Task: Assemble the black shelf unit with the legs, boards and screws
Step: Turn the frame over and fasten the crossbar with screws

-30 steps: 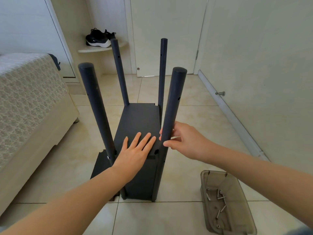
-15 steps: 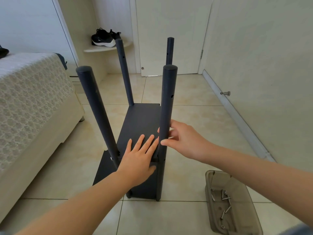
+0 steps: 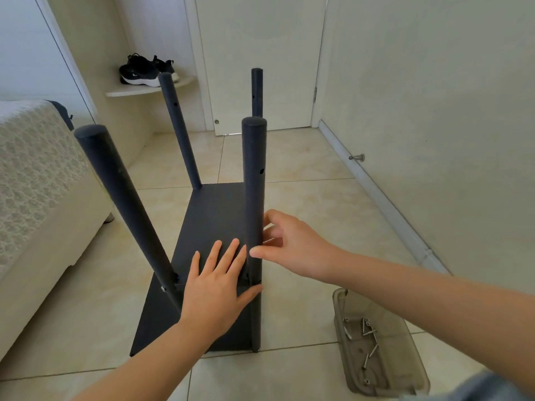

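Note:
The black shelf unit stands on the tiled floor with its round legs pointing up. A black board [image 3: 214,215] sits between the legs, above a lower board [image 3: 153,322]. My left hand [image 3: 215,287] presses flat on the upper board, fingers straight, beside the near right leg [image 3: 254,180]. My right hand [image 3: 285,246] touches that leg from the right, thumb and fingers around its lower part; whether it holds a screw is hidden. The near left leg [image 3: 121,198] leans toward me. Two far legs [image 3: 179,131] [image 3: 257,91] stand behind.
A smoky plastic tray [image 3: 405,380] with several silver screws [image 3: 366,331] lies on the floor at the right. A bed [image 3: 34,180] is at the left, a wall with a door stop [image 3: 357,157] at the right, a closed door behind, and shoes [image 3: 142,70] on a corner shelf.
The view has shifted down and closer to the unit. My left hand has slid slightly toward the near right leg. My right hand stays on that leg.

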`<state>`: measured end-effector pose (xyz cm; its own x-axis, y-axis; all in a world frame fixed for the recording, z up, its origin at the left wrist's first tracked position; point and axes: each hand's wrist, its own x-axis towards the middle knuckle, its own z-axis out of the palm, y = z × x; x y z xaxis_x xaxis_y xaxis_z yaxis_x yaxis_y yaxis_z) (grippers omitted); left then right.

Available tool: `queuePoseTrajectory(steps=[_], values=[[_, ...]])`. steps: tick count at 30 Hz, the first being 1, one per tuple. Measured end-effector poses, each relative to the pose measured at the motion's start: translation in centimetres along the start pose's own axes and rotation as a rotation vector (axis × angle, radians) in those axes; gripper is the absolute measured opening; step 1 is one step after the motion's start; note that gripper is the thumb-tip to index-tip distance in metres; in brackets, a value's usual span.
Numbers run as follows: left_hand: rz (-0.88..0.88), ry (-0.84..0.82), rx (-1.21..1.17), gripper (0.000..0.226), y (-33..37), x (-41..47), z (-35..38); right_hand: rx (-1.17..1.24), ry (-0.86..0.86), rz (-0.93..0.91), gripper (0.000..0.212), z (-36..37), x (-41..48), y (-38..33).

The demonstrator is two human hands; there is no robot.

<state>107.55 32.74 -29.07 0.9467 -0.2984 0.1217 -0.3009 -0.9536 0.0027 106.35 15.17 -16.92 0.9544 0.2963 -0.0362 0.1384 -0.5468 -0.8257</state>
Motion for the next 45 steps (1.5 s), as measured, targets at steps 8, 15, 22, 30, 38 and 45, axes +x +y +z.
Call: queuePoseTrajectory(steps=[8, 15, 22, 30, 38, 45], values=[[0.017, 0.012, 0.013, 0.101, 0.3, 0.1, -0.1, -0.057, 0.03, 0.033, 0.025, -1.8, 0.0, 2.7], [0.007, 0.027, 0.019, 0.102, 0.8, -0.1, -0.5, -0.168, 0.013, 0.206, 0.017, -2.3, -1.2, 9.0], [0.025, 0.041, 0.02, 0.092, 0.8, -0.2, -0.4, -0.38, -0.071, 0.645, 0.04, 0.2, -3.0, 18.8], [0.032, 0.077, 0.05, 0.091, 0.6, 0.0, 0.1, -0.339, -0.028, 0.883, 0.032, 4.8, -6.2, 25.3], [0.022, 0.088, 0.062, 0.089, 0.7, -0.2, 0.3, -0.293, -0.013, 0.868, 0.032, 6.9, -5.8, 25.9], [0.023, 0.096, 0.048, 0.091, 1.0, -0.1, 0.4, -0.206, -0.06, 0.768, 0.042, 10.2, -4.7, 25.2]])
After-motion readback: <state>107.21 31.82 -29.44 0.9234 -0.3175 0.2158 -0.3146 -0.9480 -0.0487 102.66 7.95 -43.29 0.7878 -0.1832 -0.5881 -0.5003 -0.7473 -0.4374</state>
